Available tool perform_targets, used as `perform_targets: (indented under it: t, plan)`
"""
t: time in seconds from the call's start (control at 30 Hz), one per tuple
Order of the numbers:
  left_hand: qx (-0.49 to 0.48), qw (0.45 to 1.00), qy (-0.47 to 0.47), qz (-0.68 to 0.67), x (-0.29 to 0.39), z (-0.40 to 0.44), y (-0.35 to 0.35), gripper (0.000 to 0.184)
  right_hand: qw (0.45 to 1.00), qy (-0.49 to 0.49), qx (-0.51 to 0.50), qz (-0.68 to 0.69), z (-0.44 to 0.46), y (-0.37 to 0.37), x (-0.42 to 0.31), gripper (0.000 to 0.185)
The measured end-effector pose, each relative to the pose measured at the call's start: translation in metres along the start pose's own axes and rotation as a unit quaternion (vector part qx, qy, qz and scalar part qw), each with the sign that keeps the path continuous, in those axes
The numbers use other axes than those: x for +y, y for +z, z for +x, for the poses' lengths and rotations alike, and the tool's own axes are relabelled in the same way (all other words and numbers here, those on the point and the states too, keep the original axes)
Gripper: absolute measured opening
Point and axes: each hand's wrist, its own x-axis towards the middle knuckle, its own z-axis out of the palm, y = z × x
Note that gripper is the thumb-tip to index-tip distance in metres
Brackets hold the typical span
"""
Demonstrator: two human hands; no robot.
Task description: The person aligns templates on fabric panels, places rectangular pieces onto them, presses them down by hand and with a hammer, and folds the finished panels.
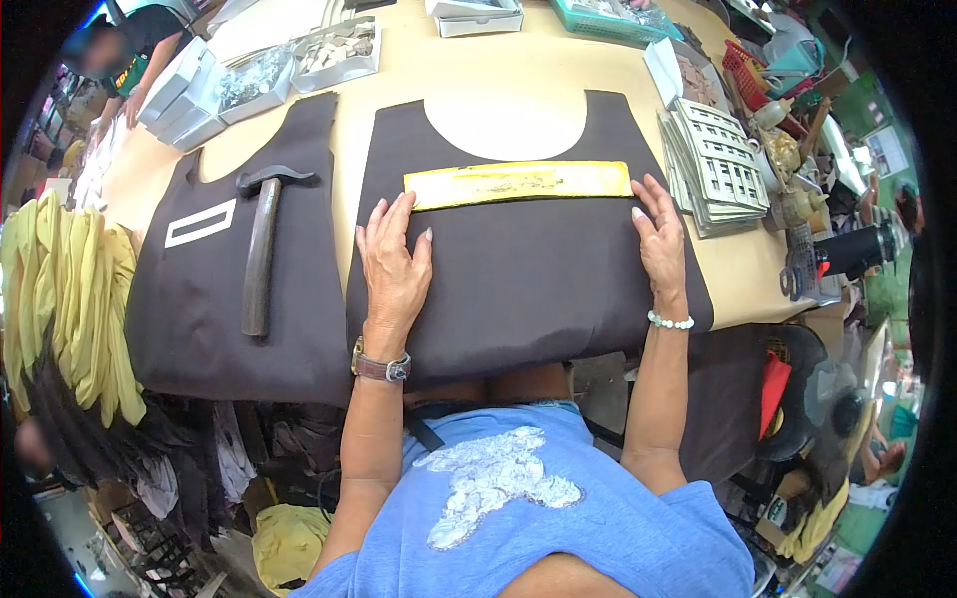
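Observation:
A long yellow strip [588, 181], worn and smudged along its middle, lies across the upper part of a dark cut fabric piece [528, 269] with a scooped neckline. At the strip's left end, my left hand [394, 249] rests palm down with its fingers stretched and thumb apart, fingertips at the edge. My right hand [660, 239] is beside the right end, fingers apart and thumb tip near the corner. Neither hand is wrapped round anything. To the left, a hammer [261, 244] and a small white rectangular frame [200, 223] lie on a second dark fabric piece [204, 319].
Open boxes of small parts [339, 55] line the table's far left. A stack of slotted white templates [718, 164] sits at the right, near scissors [791, 282]. Yellow cloths [70, 289] hang at left. Another person [150, 45] is at the far left.

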Motion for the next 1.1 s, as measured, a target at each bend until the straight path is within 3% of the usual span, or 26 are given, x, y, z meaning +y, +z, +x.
perform_targets:
  t: [0.23, 0.43, 0.73, 0.83, 1.1]
  plan:
    - [0.003, 1.0, -0.001, -0.002, 0.001, 0.0, 0.0, 0.047, 0.998, -0.012, -0.001, -0.055, 0.002, -0.001, 0.004, 0.047]
    - [0.006, 1.0, -0.016, -0.004, 0.005, 0.001, -0.003, 0.049, 1.0, -0.002, 0.014, 0.019, 0.001, 0.001, 0.003, 0.047]
    - [0.002, 1.0, -0.014, -0.009, 0.004, 0.0, -0.003, 0.048, 1.0, -0.014, -0.001, -0.014, 0.003, 0.0, 0.004, 0.043]
    - [0.004, 1.0, -0.012, -0.012, 0.002, 0.0, -0.002, 0.046, 0.988, -0.039, -0.014, -0.146, 0.003, -0.003, 0.005, 0.036]
    - [0.003, 1.0, -0.004, -0.002, -0.002, -0.001, 0.001, 0.037, 0.973, -0.063, -0.027, -0.221, 0.003, -0.001, 0.01, 0.032]
